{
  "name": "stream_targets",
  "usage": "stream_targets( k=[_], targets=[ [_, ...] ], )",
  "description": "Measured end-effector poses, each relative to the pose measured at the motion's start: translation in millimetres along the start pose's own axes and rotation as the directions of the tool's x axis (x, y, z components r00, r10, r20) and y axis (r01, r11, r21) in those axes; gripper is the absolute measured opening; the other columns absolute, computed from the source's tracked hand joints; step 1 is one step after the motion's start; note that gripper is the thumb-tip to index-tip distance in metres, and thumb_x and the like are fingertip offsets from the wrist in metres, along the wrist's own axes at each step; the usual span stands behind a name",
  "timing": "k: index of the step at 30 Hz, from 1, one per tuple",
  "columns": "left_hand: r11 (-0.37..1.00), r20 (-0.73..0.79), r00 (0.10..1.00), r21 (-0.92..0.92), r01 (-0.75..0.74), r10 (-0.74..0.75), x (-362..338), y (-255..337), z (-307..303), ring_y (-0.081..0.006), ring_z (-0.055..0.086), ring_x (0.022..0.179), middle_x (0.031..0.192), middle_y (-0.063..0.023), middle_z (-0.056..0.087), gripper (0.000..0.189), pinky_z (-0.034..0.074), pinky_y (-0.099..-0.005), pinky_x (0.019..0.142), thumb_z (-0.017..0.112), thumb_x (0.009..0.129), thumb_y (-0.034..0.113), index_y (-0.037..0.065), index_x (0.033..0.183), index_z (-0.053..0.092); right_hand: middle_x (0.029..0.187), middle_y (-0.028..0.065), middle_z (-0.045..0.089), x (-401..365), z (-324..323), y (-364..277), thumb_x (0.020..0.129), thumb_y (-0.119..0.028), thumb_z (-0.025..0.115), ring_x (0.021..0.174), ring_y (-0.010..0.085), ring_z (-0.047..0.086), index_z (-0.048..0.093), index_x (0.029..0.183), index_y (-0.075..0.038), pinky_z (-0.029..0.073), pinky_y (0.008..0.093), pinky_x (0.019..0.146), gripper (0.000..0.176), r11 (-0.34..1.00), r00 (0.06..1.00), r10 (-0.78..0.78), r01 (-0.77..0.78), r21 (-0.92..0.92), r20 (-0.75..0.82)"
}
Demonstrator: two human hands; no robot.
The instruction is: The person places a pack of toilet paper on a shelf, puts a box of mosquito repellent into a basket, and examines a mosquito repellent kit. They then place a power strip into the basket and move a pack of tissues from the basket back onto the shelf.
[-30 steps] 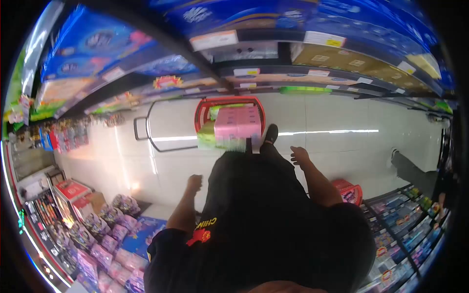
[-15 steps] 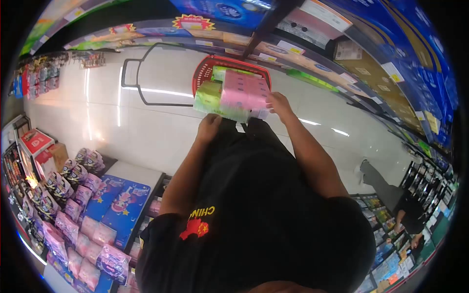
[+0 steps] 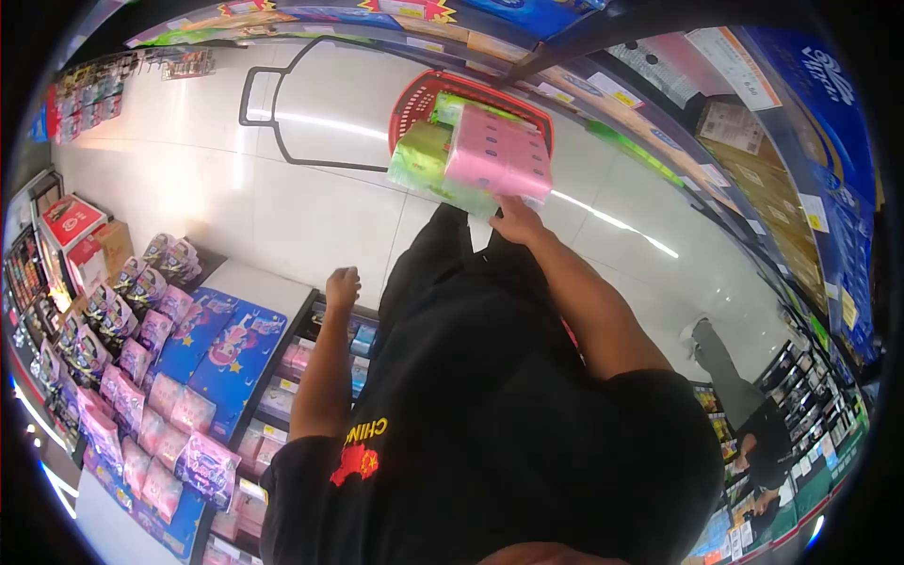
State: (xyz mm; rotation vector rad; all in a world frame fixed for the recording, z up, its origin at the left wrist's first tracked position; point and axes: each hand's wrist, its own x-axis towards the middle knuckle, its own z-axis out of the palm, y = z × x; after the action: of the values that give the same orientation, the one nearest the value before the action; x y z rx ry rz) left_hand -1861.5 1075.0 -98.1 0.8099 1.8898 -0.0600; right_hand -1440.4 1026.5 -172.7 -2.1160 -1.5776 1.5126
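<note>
A red shopping basket (image 3: 407,105) stands on the floor ahead of me, its long dark pull handle (image 3: 275,102) reaching left. In it, and rising over its near side, lie a pink plastic-wrapped pack that looks like tissue (image 3: 499,151) and green packs (image 3: 421,155) on its left. My right hand (image 3: 516,221) is at the near edge of the pink pack, fingers bent and pressed together against the wrap; the fingertips are partly hidden. Well away from the basket, above the floor on the left, my left hand (image 3: 343,286) is loosely closed with nothing visible in it.
Shelves of blue packs (image 3: 810,104) with price tags run along the right and top. On the lower left, a display holds pink and purple packs (image 3: 151,405). Red boxes (image 3: 73,226) stand behind it. Another person (image 3: 730,377) is at the right, near shelving.
My left hand has come back from beside the green pack toward my left side. My right hand has moved from the pink pack's right side to its near edge.
</note>
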Motion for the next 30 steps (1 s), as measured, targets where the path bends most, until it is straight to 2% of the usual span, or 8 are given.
stream_targets(
  k=[7, 12, 15, 18, 20, 24, 27, 30],
  targets=[
    [0.99, 0.059, 0.997, -0.136, 0.046, -0.038, -47.1, 29.9, 31.0, -0.0148, 0.064, 0.081, 0.095, -0.0093, 0.066, 0.035, 0.049, -0.0281, 0.059, 0.058, 0.094, 0.028, -0.002, 0.112, 0.063, 0.141, 0.021, 0.047, 14.2, 3.9, 2.4, 0.084, -0.033, 0.063, 0.133, 0.0357, 0.045, 0.039, 0.146, -0.014, 0.041, 0.0455, 0.107, 0.069, 0.996, 0.996, 0.067, -0.063, -0.069, 0.055],
    [0.961, 0.225, 0.937, 0.006, -0.275, 0.267, -66.0, 85.6, 68.0, -0.0194, 0.066, 0.092, 0.105, -0.0118, 0.067, 0.039, 0.053, -0.0315, 0.074, 0.057, 0.096, 0.029, -0.002, 0.12, 0.06, 0.139, 0.0194, 0.049, 20.6, 14.3, -0.4, 0.085, -0.033, 0.063, 0.121, 0.0327, 0.055, 0.045, 0.139, -0.014, 0.05, 0.0478, 0.094, 0.06, 0.915, 0.916, 0.4, -0.398, 0.065, -0.02],
    [0.902, 0.271, 0.881, 0.086, -0.423, 0.387, -72.6, 102.1, 73.1, -0.0182, 0.065, 0.091, 0.103, -0.011, 0.067, 0.038, 0.053, -0.0311, 0.074, 0.057, 0.097, 0.028, -0.002, 0.119, 0.06, 0.127, 0.0145, 0.057, 14.6, 5.9, 6.7, 0.085, -0.032, 0.063, 0.104, 0.0289, 0.061, 0.049, 0.132, -0.012, 0.052, 0.0452, 0.086, 0.053, 0.452, 0.761, 0.579, -0.598, 0.661, 0.293],
    [0.869, 0.234, 0.868, 0.138, -0.476, 0.438, -66.4, 95.0, 69.6, -0.0215, 0.066, 0.087, 0.096, -0.0149, 0.068, 0.035, 0.052, -0.0333, 0.078, 0.058, 0.095, 0.026, -0.004, 0.111, 0.064, 0.106, 0.0082, 0.062, 13.0, 15.6, 15.2, 0.084, -0.031, 0.064, 0.092, 0.0244, 0.061, 0.05, 0.129, -0.01, 0.052, 0.0432, 0.083, 0.051, -0.059, 0.552, 0.745, -0.504, 0.862, 0.375],
    [0.874, 0.215, 0.888, 0.19, -0.447, 0.407, -56.2, 84.4, 60.1, -0.0231, 0.066, 0.085, 0.092, -0.0167, 0.069, 0.035, 0.051, -0.0346, 0.08, 0.058, 0.094, 0.026, -0.005, 0.107, 0.066, 0.096, 0.0069, 0.062, 18.1, 29.9, 27.9, 0.084, -0.03, 0.065, 0.09, 0.0252, 0.062, 0.053, 0.12, -0.009, 0.051, 0.0431, 0.081, 0.044, -0.242, 0.576, 0.705, -0.354, 0.903, 0.415],
    [0.891, 0.193, 0.943, 0.318, -0.323, 0.273, -41.0, 61.4, 26.8, -0.0229, 0.066, 0.082, 0.087, -0.016, 0.069, 0.037, 0.051, -0.035, 0.078, 0.057, 0.093, 0.029, -0.005, 0.105, 0.066, 0.091, 0.0075, 0.063, 37.8, 66.4, 60.6, 0.084, -0.031, 0.068, 0.089, 0.0275, 0.062, 0.057, 0.102, -0.008, 0.051, 0.0424, 0.08, 0.031, -0.548, 0.749, 0.503, -0.109, 0.829, 0.431],
    [0.891, 0.172, 0.953, 0.342, -0.297, 0.251, -28.9, 54.0, 4.6, -0.0196, 0.064, 0.075, 0.083, -0.0136, 0.068, 0.038, 0.051, -0.0337, 0.07, 0.058, 0.092, 0.031, -0.004, 0.106, 0.066, 0.117, 0.012, 0.059, 40.3, 67.9, 47.2, 0.085, -0.036, 0.069, 0.107, 0.0298, 0.058, 0.052, 0.113, -0.007, 0.05, 0.0444, 0.083, 0.044, -0.666, 0.784, 0.465, 0.002, 0.746, 0.412],
    [0.902, 0.173, 0.954, 0.32, -0.289, 0.245, -27.4, 72.9, -3.1, -0.0157, 0.061, 0.07, 0.082, -0.011, 0.067, 0.037, 0.05, -0.0311, 0.064, 0.058, 0.093, 0.03, -0.003, 0.107, 0.066, 0.097, 0.0088, 0.062, 36.5, 67.6, 34.0, 0.083, -0.037, 0.073, 0.091, 0.0281, 0.061, 0.058, 0.095, -0.007, 0.05, 0.0423, 0.08, 0.036, -0.686, 0.76, 0.484, 0.021, 0.727, 0.435]
  ],
)
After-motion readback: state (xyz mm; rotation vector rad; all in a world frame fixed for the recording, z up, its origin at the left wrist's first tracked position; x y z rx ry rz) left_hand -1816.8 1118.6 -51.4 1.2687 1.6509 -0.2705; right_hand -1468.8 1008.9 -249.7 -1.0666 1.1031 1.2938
